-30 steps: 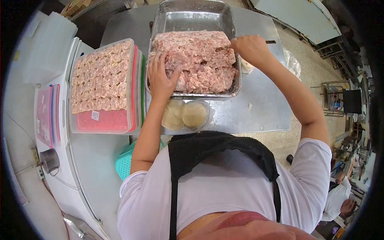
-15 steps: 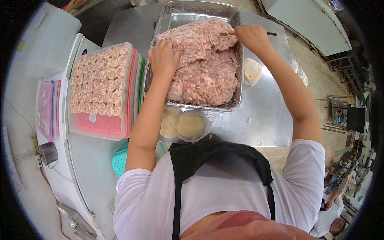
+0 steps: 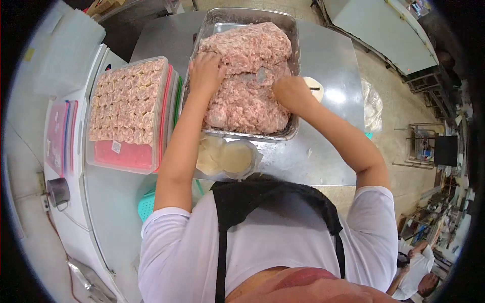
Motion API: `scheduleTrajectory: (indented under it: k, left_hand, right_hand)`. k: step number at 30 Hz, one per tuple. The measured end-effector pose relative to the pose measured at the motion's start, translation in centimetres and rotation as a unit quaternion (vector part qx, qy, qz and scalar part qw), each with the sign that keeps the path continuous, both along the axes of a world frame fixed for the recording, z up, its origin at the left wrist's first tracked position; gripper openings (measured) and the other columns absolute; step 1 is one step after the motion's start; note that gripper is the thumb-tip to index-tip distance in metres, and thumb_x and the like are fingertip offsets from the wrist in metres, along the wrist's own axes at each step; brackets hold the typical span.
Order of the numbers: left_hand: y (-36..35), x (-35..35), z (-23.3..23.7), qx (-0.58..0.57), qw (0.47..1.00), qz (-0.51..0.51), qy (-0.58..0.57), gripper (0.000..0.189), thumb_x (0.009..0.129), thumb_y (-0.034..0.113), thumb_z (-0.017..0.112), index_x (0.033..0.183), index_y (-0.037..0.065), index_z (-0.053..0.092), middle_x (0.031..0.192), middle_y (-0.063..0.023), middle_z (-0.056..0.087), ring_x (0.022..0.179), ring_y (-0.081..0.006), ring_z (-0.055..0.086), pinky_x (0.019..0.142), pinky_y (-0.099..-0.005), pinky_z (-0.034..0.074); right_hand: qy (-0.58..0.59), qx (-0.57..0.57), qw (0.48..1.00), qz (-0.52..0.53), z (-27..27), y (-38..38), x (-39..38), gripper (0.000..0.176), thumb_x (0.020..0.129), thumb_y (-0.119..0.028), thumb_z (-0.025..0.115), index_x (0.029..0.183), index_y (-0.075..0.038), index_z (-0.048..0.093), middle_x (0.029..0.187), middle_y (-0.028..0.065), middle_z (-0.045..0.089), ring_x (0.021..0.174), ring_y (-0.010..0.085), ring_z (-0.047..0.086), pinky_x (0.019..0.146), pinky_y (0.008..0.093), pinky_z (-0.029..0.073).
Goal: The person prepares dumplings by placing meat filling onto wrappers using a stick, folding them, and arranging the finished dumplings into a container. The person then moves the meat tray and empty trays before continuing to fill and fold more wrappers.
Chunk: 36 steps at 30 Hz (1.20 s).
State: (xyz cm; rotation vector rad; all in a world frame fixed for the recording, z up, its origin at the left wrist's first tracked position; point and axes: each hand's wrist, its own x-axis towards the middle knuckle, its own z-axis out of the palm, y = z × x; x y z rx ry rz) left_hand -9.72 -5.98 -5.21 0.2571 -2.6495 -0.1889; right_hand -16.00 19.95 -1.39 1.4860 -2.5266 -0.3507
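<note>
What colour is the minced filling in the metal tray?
Pale pink mince, clearest in head view.

Shiny metal tray (image 3: 295, 35); coarse, moist-looking mince (image 3: 247, 96); clear, probably plastic box (image 3: 91, 154).

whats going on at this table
A person has both hands in a metal tray of minced meat on a steel table. The left hand presses its far part, the right hand its middle. A plastic box of dumplings sits left of the tray, round wrappers in front.
</note>
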Motion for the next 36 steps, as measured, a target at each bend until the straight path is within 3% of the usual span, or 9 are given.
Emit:
scheduleTrajectory:
  k: [6,11,15,18,22,27,30,32,36]
  left_hand:
    - [0.8,8.7,0.4,0.110,0.986,-0.080,0.093,0.028,0.084,0.025,0.066,0.107,0.009,0.067,0.118,-0.0137,0.060,0.115,-0.0337,0.051,0.097,-0.0446,0.040]
    - [1.6,10.2,-0.3,0.160,0.973,-0.108,0.122,0.027,0.086,0.020,0.064,0.109,0.007,0.065,0.121,-0.0169,0.057,0.117,-0.0376,0.049,0.100,-0.0448,0.038]
    - [1.3,10.8,-0.5,0.137,0.977,-0.092,0.132,0.025,0.088,0.020,0.062,0.108,0.005,0.065,0.119,-0.0160,0.057,0.112,-0.0358,0.051,0.097,-0.0442,0.040]
    - [0.8,11.0,-0.6,0.216,0.959,-0.083,0.166,0.024,0.089,0.017,0.059,0.109,0.006,0.064,0.119,-0.0155,0.057,0.112,-0.0348,0.051,0.097,-0.0430,0.040]
    - [0.2,10.7,-1.1,0.302,0.943,-0.056,0.129,0.025,0.088,0.015,0.058,0.111,0.008,0.064,0.116,-0.0152,0.057,0.109,-0.0348,0.051,0.095,-0.0434,0.040]
    - [0.4,11.0,-1.2,0.234,0.956,-0.068,0.164,0.026,0.087,0.014,0.058,0.112,0.008,0.063,0.114,-0.0155,0.057,0.107,-0.0360,0.051,0.093,-0.0444,0.040]
    - [0.4,11.2,-1.2,0.239,0.958,-0.070,0.141,0.026,0.087,0.014,0.058,0.112,0.008,0.063,0.115,-0.0161,0.057,0.108,-0.0362,0.051,0.095,-0.0446,0.040]
    - [0.2,11.2,-1.4,0.223,0.954,-0.082,0.182,0.025,0.088,0.013,0.057,0.111,0.007,0.063,0.114,-0.0168,0.057,0.109,-0.0363,0.051,0.095,-0.0450,0.039]
    - [0.2,10.9,-1.5,0.246,0.946,-0.071,0.200,0.024,0.088,0.012,0.056,0.111,0.007,0.063,0.113,-0.0170,0.057,0.108,-0.0363,0.052,0.095,-0.0455,0.039]
  right_hand:
    - [0.163,0.027,0.986,-0.007,7.9,1.5,-7.0,0.013,0.077,-0.016,0.060,0.069,-0.012,0.069,0.069,0.0064,0.068,0.067,0.0230,0.069,0.052,0.0380,0.052]
    - [0.145,0.083,0.985,-0.040,2.6,-1.1,-13.9,0.015,0.079,-0.013,0.059,0.075,-0.010,0.073,0.077,0.0103,0.071,0.072,0.0260,0.071,0.056,0.0380,0.055]
    - [0.078,0.121,0.989,-0.042,1.0,-1.4,-10.1,0.017,0.081,-0.017,0.058,0.078,-0.010,0.073,0.078,0.0113,0.071,0.074,0.0267,0.071,0.060,0.0400,0.056]
    - [-0.093,0.069,0.990,-0.078,0.8,-1.4,-2.4,0.020,0.083,-0.021,0.057,0.078,-0.008,0.071,0.076,0.0122,0.070,0.074,0.0281,0.070,0.062,0.0423,0.055]
    - [-0.054,0.034,0.998,0.004,1.4,-2.1,4.8,0.015,0.084,-0.015,0.056,0.077,-0.007,0.067,0.076,0.0120,0.068,0.069,0.0264,0.068,0.058,0.0408,0.054]
    - [0.068,0.089,0.992,-0.058,6.4,-0.4,-2.9,0.015,0.079,-0.021,0.059,0.072,-0.013,0.070,0.071,0.0072,0.068,0.066,0.0264,0.068,0.055,0.0394,0.052]
    - [0.065,0.096,0.991,-0.069,2.5,1.0,-6.2,0.016,0.080,-0.020,0.059,0.071,-0.013,0.071,0.071,0.0079,0.068,0.066,0.0265,0.069,0.056,0.0398,0.053]
    - [-0.026,0.066,0.987,-0.147,0.7,-0.9,-1.5,0.019,0.084,-0.017,0.055,0.076,-0.008,0.071,0.073,0.0103,0.069,0.070,0.0290,0.069,0.058,0.0416,0.054]
    - [-0.068,0.026,0.994,-0.084,-1.5,-2.2,4.5,0.016,0.081,-0.014,0.055,0.074,-0.005,0.067,0.071,0.0141,0.067,0.069,0.0298,0.068,0.060,0.0413,0.055]
